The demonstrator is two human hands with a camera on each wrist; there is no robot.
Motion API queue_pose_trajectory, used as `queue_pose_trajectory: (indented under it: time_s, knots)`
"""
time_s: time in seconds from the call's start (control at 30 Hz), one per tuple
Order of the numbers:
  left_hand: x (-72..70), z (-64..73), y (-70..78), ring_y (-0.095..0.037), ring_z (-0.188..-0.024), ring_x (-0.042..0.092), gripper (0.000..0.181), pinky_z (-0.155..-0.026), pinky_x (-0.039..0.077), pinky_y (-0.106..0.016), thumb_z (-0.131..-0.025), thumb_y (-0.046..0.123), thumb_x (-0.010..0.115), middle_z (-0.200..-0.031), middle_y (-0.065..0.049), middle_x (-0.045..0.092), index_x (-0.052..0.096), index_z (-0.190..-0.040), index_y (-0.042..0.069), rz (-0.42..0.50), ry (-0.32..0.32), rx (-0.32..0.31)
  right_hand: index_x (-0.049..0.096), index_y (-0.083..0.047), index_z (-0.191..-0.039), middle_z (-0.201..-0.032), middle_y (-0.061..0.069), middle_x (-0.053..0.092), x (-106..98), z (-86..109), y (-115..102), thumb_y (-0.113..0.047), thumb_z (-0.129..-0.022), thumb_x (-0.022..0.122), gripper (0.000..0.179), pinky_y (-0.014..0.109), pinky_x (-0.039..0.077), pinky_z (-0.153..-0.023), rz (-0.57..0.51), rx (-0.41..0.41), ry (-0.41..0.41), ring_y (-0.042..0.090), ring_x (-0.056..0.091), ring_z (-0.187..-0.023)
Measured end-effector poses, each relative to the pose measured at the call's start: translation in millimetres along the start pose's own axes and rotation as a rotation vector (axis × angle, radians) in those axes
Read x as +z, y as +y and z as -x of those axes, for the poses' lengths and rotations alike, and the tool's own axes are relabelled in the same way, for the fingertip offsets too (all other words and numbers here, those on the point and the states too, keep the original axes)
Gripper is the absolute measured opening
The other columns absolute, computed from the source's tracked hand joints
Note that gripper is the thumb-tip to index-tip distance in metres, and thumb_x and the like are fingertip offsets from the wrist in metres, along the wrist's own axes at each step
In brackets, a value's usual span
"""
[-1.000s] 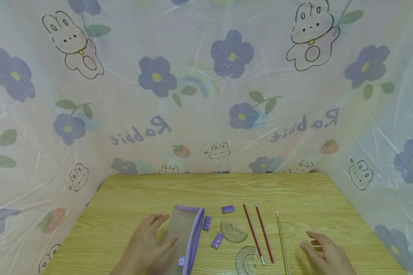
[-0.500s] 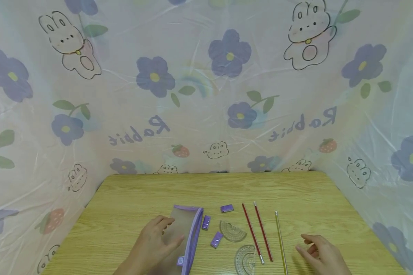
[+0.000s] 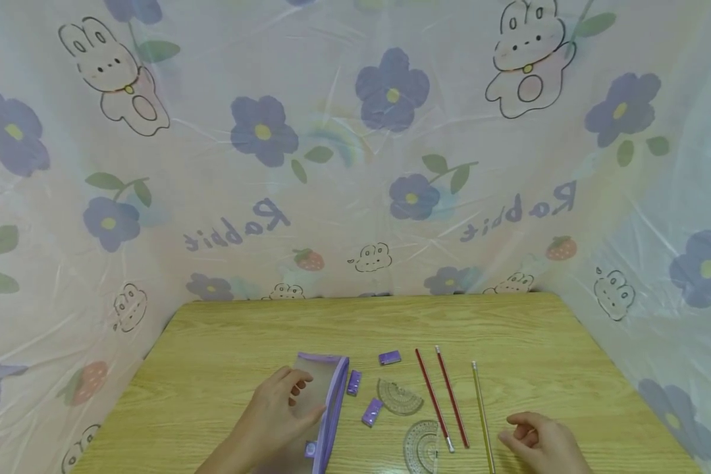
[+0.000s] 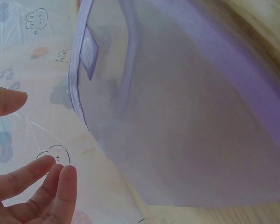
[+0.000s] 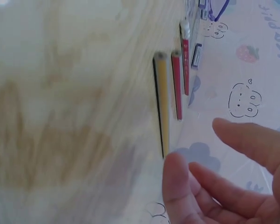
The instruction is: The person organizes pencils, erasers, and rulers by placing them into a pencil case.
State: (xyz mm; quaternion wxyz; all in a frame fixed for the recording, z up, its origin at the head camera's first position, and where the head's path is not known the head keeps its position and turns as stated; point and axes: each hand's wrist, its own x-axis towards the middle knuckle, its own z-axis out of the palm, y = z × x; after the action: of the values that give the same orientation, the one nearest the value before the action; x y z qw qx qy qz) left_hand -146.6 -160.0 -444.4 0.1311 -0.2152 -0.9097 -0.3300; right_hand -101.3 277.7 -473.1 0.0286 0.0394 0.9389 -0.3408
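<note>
My left hand (image 3: pixel 275 408) hovers over a see-through pencil case (image 3: pixel 339 395) with purple trim, fingers bent and thumb apart. In the left wrist view the mesh side of the case (image 4: pixel 191 116) fills the right, with no cloth between thumb and fingers. My right hand (image 3: pixel 548 444) is just right of a yellow pencil (image 3: pixel 482 408), its fingers loosely curved around nothing. In the right wrist view the yellow pencil's far end (image 5: pixel 162 93) lies beyond the fingertips. Two red pencils, one here (image 3: pixel 432 398) and one beside it (image 3: pixel 452 398), lie left of the yellow one.
Between case and pencils lie three purple erasers, one at the back (image 3: pixel 390 357), another by the zip (image 3: pixel 354 382), the third nearer (image 3: pixel 372 412). Two clear protractors, a far one (image 3: pixel 399 397) and a near one (image 3: pixel 421 447), lie beside them. Patterned curtains (image 3: pixel 332 197) enclose the wooden table (image 3: pixel 243 322).
My left hand has shifted right across the pencil case, toward its zip edge. My right hand has moved left, closer to the yellow pencil. The objects stay where they lay.
</note>
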Motion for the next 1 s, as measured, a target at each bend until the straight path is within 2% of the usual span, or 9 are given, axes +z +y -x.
queue_pose_trajectory:
  time_s: [0.23,0.4,0.6,0.87,1.0]
  knots:
    - [4.4,-3.7,-0.6,-0.016,-0.073,0.059,0.037,-0.06,0.053,-0.019,-0.078,0.03,0.086,-0.088,0.006,0.057,0.066,-0.103,0.009,0.039,-0.017,-0.006,0.07,0.006,-0.106,-0.077,-0.004,0.061,8.0,3.4,-0.8,-0.025,-0.086,0.079,0.038,0.023,0.048,-0.059,-0.05,0.095,0.018,0.008,0.055,-0.064]
    - [7.9,-4.2,-0.4,-0.015,-0.073,0.059,0.036,-0.06,0.053,-0.019,-0.078,0.03,0.086,-0.088,0.004,0.057,0.066,-0.101,0.01,0.05,-0.008,0.006,0.069,0.009,-0.105,-0.077,0.0,0.063,12.7,6.7,1.9,-0.026,-0.084,0.081,0.042,0.025,0.053,-0.057,-0.17,0.163,0.015,0.014,0.061,-0.065]
    - [10.7,-5.4,2.0,-0.014,-0.075,0.059,0.036,-0.061,0.053,-0.019,-0.079,0.03,0.085,-0.09,0.0,0.059,0.065,-0.101,0.011,0.065,-0.015,0.013,0.068,0.011,-0.103,-0.076,0.003,0.064,16.7,9.6,7.3,-0.027,-0.083,0.082,0.046,0.03,0.057,-0.057,-0.305,0.205,-0.016,0.021,0.066,-0.065]
    - [15.4,-8.0,4.6,-0.015,-0.073,0.06,0.036,-0.06,0.053,-0.019,-0.078,0.029,0.086,-0.09,0.003,0.058,0.064,-0.1,0.012,0.06,-0.021,0.032,0.071,0.005,-0.094,-0.072,0.002,0.065,25.1,12.8,8.5,-0.03,-0.077,0.087,0.042,0.029,0.056,-0.057,-0.3,0.237,0.023,0.02,0.066,-0.063]
    - [17.7,-9.2,4.3,-0.014,-0.073,0.06,0.038,-0.06,0.053,-0.018,-0.078,0.03,0.086,-0.092,0.0,0.059,0.065,-0.101,0.009,0.046,-0.023,0.044,0.071,0.003,-0.092,-0.071,0.002,0.065,28.0,14.1,11.5,-0.033,-0.075,0.088,0.044,0.029,0.056,-0.056,-0.316,0.236,0.025,0.02,0.066,-0.062]
